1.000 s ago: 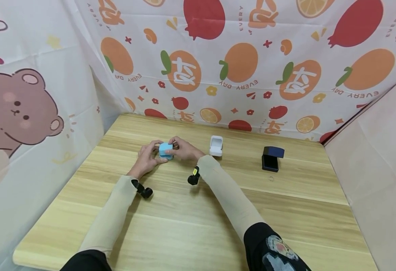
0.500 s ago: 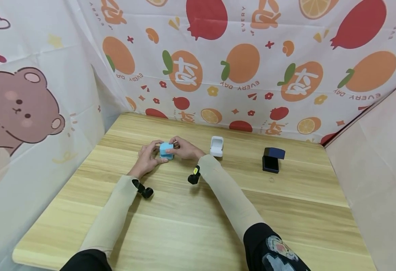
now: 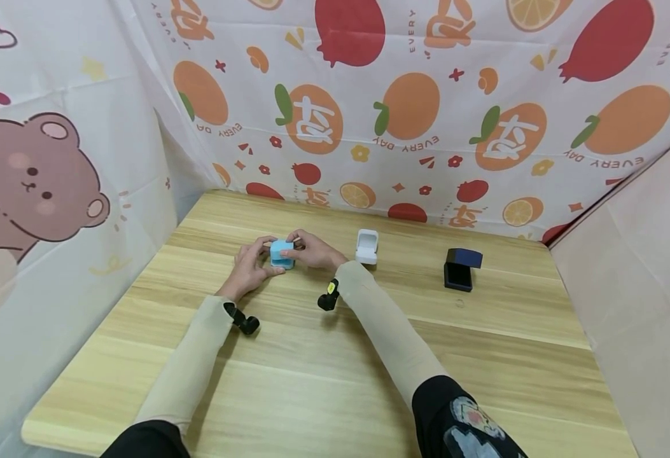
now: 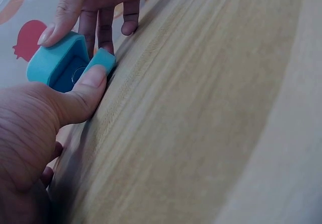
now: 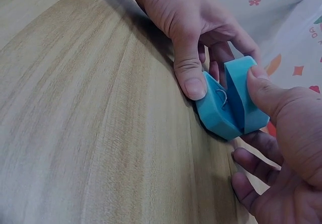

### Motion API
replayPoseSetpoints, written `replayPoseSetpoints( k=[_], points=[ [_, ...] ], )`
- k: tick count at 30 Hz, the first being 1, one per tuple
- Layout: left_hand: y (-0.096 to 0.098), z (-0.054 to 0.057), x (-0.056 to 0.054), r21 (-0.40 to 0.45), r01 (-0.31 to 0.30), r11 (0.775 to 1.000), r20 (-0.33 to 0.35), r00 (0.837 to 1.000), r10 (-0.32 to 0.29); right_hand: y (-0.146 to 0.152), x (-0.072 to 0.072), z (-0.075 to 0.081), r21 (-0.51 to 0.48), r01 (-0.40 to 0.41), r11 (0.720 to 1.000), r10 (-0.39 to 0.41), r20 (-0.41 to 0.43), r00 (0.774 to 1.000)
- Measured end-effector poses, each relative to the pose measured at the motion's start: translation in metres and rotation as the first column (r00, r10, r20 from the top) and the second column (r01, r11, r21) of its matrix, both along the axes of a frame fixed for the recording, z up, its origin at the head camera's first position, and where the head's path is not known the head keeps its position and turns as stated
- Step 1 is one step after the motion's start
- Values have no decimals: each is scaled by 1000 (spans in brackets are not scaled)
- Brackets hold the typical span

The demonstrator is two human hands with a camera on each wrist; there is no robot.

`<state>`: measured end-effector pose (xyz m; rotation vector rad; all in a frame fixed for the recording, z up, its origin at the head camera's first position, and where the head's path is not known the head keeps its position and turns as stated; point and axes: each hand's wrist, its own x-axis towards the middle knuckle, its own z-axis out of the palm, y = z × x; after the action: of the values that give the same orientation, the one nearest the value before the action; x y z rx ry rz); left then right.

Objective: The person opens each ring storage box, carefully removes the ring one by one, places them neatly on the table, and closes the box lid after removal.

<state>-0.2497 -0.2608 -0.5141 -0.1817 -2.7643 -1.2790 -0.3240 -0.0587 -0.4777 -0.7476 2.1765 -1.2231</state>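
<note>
A light blue ring box (image 3: 281, 249) stands on the table between my two hands, its lid (image 5: 241, 83) partly raised. My left hand (image 3: 249, 267) grips the box base (image 5: 216, 116), with the thumb pressed on its front edge and the fingers behind. The right hand (image 3: 314, 252) pinches the lid, its thumb on the lid's outer face in the right wrist view. A thin metal ring (image 5: 223, 97) sits in the dark blue slot, visible through the gap. The lower fingers of the right hand hang loosely curled beside the box.
On the wooden table (image 3: 312, 381), an open white ring box (image 3: 366, 247) stands right of my right hand. Farther right is an open navy box (image 3: 459, 270), with a faint small ring-shaped thing (image 3: 459, 303) in front. A printed cloth (image 3: 357, 127) hangs behind the table.
The head view has shifted very slightly. Both hands keep their places on the blue ring box, and the other boxes have not moved.
</note>
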Motion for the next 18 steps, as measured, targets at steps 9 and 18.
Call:
replayPoseSetpoints(
  k=[9,18],
  points=[
    [-1,-1,1,-10,-3,1000,-5,1000,3,0,0,-1,-6,13,1000,-12,17,1000],
    [-1,-2,2,-17,-10,1000,2,1000,10,-3,-2,-5,-5,24,1000,-24,31,999]
  ],
)
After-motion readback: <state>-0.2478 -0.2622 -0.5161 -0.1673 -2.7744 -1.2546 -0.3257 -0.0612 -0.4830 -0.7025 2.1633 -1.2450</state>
